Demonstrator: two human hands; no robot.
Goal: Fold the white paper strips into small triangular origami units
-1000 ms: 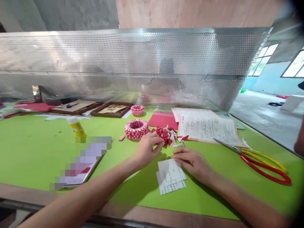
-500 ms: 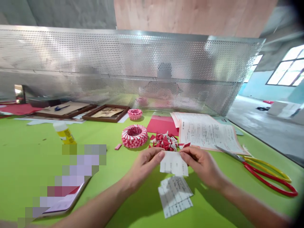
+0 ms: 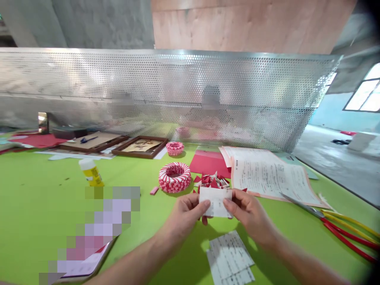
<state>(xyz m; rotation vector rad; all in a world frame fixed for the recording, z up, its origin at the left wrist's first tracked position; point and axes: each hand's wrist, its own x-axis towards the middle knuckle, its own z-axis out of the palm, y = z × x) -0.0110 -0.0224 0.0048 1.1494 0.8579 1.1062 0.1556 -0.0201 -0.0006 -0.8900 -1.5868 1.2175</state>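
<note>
White printed slips (image 3: 230, 259) are lying nearest me on the green worktop (image 3: 41, 198). Just above them I am seeing my left hand (image 3: 185, 215) and right hand (image 3: 249, 211) pinching a small white paper piece (image 3: 215, 201) between them, fingers of each closed on one end, holding it off the surface. Beyond it, a heap of red and white folded pieces (image 3: 213, 181) is sitting beside a red-and-white paper ring (image 3: 174, 177). Scissors (image 3: 341, 227) are lying to the right, near a printed sheet (image 3: 271, 174). A glue stick (image 3: 90, 173) is lying to the left. A perforated metal screen (image 3: 178, 91) is standing at the back.
</note>
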